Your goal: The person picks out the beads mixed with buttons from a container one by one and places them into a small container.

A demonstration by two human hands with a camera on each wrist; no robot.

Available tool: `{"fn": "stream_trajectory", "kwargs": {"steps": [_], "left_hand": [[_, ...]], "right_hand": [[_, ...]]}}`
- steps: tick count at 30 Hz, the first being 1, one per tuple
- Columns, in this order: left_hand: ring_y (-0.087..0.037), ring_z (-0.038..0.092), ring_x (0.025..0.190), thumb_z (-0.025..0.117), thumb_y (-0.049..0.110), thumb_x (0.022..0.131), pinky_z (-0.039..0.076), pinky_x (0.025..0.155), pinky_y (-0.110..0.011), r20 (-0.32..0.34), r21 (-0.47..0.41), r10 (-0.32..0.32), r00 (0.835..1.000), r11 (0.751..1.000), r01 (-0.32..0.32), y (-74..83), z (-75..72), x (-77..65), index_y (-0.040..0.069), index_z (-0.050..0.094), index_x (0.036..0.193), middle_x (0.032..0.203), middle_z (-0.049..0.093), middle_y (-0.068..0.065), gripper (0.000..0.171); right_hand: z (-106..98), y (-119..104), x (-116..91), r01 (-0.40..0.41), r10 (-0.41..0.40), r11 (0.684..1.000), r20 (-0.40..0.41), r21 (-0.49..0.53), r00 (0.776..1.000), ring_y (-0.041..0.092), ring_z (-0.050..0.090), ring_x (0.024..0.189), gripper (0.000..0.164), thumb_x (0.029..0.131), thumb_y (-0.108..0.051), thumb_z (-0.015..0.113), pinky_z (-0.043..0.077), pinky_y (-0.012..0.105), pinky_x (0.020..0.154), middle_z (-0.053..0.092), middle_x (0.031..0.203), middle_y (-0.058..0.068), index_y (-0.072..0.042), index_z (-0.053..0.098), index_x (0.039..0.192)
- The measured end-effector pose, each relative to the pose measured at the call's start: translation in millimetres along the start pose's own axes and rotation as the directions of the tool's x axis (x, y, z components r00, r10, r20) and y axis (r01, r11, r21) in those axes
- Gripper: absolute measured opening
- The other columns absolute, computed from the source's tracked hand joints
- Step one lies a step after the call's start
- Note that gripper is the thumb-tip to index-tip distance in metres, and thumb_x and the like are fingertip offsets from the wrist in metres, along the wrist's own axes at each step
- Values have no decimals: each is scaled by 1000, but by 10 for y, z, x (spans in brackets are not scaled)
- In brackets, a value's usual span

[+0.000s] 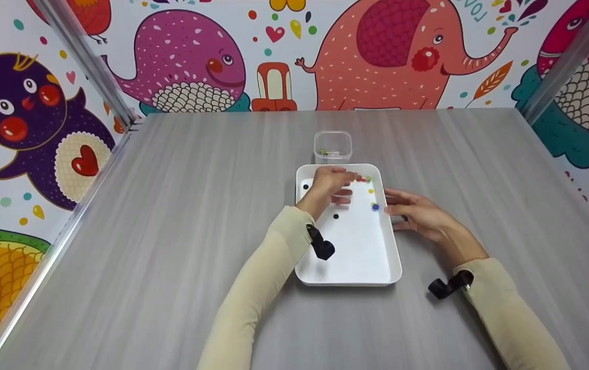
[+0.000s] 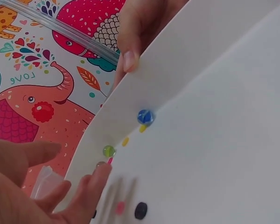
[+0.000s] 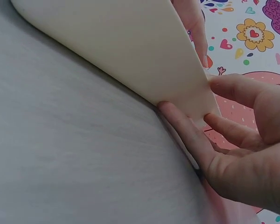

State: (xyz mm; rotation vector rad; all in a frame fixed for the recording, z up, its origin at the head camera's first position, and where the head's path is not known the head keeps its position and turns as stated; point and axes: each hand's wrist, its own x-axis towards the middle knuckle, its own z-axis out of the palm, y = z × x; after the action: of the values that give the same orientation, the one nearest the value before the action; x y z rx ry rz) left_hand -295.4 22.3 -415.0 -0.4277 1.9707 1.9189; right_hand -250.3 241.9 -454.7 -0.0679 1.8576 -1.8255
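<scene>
A white rectangular tray (image 1: pixel 361 252) lies on the table. My left hand (image 1: pixel 329 184) hovers over its far end, fingers extended. In the left wrist view, one fingertip is right at a brownish marble (image 2: pixel 101 164) by the tray wall, close to a green marble (image 2: pixel 109 151). A blue marble (image 1: pixel 375 207) sits along the right wall beside small yellow pieces (image 1: pixel 371 191). Black round pieces (image 1: pixel 336 216) lie on the tray floor. At the right wall is my right hand (image 1: pixel 423 218), its fingertips touching the outer side (image 3: pixel 126 56) and rim.
A clear plastic box (image 1: pixel 343 158) with a few small coloured items stands just behind the tray. The grey table (image 1: pixel 197 216) extends on both sides, bordered by printed panels with cartoon animals (image 1: pixel 387 56) and metal posts (image 1: pixel 562 67).
</scene>
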Motion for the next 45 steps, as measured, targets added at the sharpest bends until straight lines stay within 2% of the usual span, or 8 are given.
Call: {"fn": "stream_trajectory", "kwargs": {"steps": [8,15,20,24,29,35,41,45], "left_hand": [[-31,74,99,73,16,90,65,70,-34,-54,78,-17,998,997,21,-1,80,41,5,65,120,117,72,-17,33],[-32,74,101,72,16,91,64,83,-41,-32,98,-21,999,995,24,27,97,68,4,70,114,117,72,-18,26],[-32,75,99,71,15,91,64,84,-42,-8,82,-15,1000,996,16,32,114,83,3,71,111,116,72,-19,23],[-27,76,87,71,15,90,65,78,-39,-8,96,-14,1000,995,15,38,123,107,4,74,105,112,74,-17,19],[-21,74,74,72,15,89,65,70,-37,-47,81,-25,999,996,28,32,132,134,5,74,100,106,76,-14,14],[-22,76,75,72,15,90,64,65,-34,-64,68,-25,998,997,29,17,159,147,5,73,98,101,77,-14,13],[-20,75,68,72,14,89,63,59,-32,-104,81,-26,994,996,35,-2,171,158,5,74,93,96,78,-13,10],[-22,77,71,72,13,89,63,58,-33,-108,79,-14,994,997,22,-13,178,169,4,74,92,95,78,-14,10]], "right_hand": [[-1,5,-2,1,-1,1000,13,1,1000,8,63,110,75,99,-9,60,60,33,91,19,165,23,-1,17,159],[-6,14,-5,6,-6,1000,12,8,1000,7,63,109,75,98,-9,60,60,32,90,19,165,23,0,17,159],[-16,21,-3,20,-20,1000,20,0,1000,7,61,112,74,98,-8,60,60,32,90,20,165,23,0,18,159],[-25,16,-2,19,-19,1000,16,0,1000,7,60,113,74,98,-8,59,60,31,90,19,165,23,0,16,159],[-23,-8,9,16,-16,1000,27,-5,1000,8,60,114,75,99,-10,60,60,32,92,18,166,21,0,17,159],[-23,-12,14,17,-16,1000,20,-5,1000,9,60,114,75,98,-9,60,60,34,92,18,166,20,-1,17,159],[-18,12,15,21,-21,1000,32,8,999,9,61,114,76,98,-9,61,60,34,93,18,166,22,0,16,159],[-20,23,9,25,-25,1000,29,11,999,9,62,113,75,98,-8,60,60,34,92,19,165,22,0,17,159]]}}
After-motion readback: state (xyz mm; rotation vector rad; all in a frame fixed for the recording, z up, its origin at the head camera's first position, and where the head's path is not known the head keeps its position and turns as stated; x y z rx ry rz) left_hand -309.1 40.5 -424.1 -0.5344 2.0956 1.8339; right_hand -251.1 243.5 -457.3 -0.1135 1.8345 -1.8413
